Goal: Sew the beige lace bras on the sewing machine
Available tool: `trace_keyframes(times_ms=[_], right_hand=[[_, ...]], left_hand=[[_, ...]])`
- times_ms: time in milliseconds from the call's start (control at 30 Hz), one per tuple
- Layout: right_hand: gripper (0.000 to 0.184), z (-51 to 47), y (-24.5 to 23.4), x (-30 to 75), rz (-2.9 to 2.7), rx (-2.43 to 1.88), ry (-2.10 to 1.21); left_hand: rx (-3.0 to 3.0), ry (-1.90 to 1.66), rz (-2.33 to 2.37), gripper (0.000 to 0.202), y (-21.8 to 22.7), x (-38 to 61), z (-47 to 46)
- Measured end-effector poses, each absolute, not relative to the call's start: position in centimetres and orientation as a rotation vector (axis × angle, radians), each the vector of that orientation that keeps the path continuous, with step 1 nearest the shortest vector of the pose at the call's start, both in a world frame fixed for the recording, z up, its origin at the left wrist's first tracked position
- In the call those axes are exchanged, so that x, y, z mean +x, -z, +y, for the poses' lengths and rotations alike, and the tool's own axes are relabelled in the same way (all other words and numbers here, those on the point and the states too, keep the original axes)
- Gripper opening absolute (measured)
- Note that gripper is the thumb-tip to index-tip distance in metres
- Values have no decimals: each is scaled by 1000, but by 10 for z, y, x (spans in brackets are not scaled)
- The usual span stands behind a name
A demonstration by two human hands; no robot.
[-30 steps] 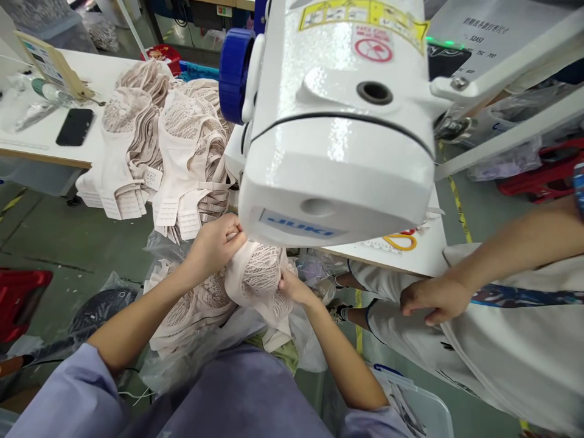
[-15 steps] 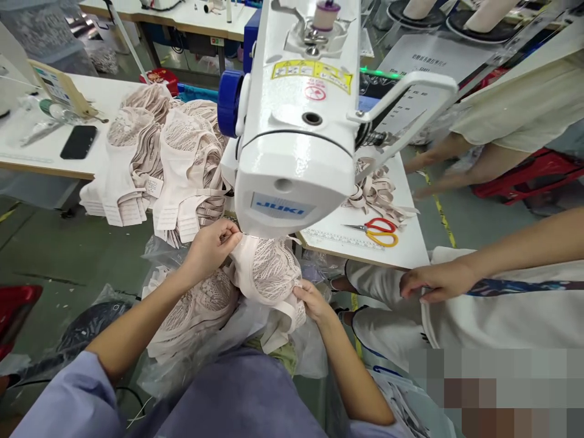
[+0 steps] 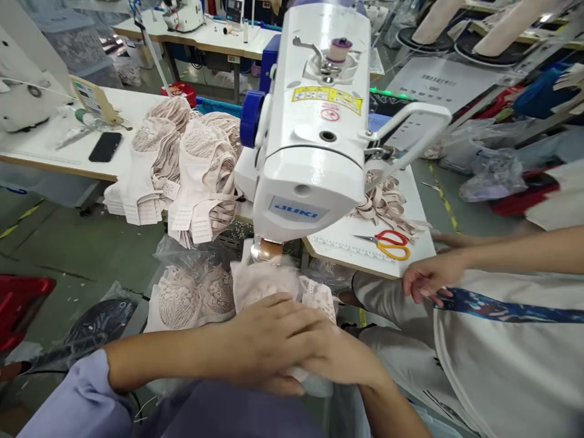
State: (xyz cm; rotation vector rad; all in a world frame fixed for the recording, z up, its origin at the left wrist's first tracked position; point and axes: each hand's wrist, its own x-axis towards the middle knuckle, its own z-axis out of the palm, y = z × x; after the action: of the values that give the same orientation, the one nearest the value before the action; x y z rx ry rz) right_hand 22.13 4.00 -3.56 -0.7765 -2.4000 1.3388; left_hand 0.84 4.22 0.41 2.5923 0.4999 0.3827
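Overlapping below sewing machine head (image 3: 314, 182), left hand (image 3: 262, 340) and right hand (image 3: 342, 353) sit together, backs up. From where I stand, can't tell whether fingers pinch anything. Beige bra (image 3: 262, 280), blurred, lies just beyond both hands, partly covered by them; lacy part shows past right hand. Lace-cup bras (image 3: 177, 298) rest just past left forearm. Scissors (image 3: 387, 243) lie on table, well apart from hands.
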Motion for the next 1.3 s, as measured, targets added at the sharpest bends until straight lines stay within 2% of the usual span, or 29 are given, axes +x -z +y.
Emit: trace_keyframes(times_ms=[33, 100, 133, 200, 333, 433, 500, 733, 933, 1300], right_hand=[[31, 40, 27, 215, -2457, -794, -1365], [30, 41, 18, 208, -2466, -887, -1436], [28, 43, 17, 206, -2419, -972, -1437], [26, 49, 21, 205, -2268, -1146, -1394], [20, 71, 33, 204, -2167, -1246, -1227], [30, 94, 40, 201, -2164, -1217, -1026], [32, 109, 45, 200, -2116, -1271, -1005], [35, 139, 63, 204, -1891, -1444, -1286], [35, 152, 69, 208, -1774, -1289, -1381], [24, 165, 68, 210, -1813, -1334, -1352]], left_hand=[[2535, -224, 602, 65, -3, 8, 44], [2362, 0, 839, 44, 2, 1, 52], [2274, 39, 932, 33, 5, -5, 58], [2149, -24, 1006, 25, 13, -16, 69], [2064, -336, 1024, 34, 21, -29, 91], [2084, -407, 1155, 45, 21, -32, 110], [2029, -396, 1257, 47, 20, -33, 123], [1920, -556, 1394, 21, 23, -38, 153], [1983, -648, 1452, 7, 38, -35, 161], [2012, -630, 1453, 19, 37, -37, 168]])
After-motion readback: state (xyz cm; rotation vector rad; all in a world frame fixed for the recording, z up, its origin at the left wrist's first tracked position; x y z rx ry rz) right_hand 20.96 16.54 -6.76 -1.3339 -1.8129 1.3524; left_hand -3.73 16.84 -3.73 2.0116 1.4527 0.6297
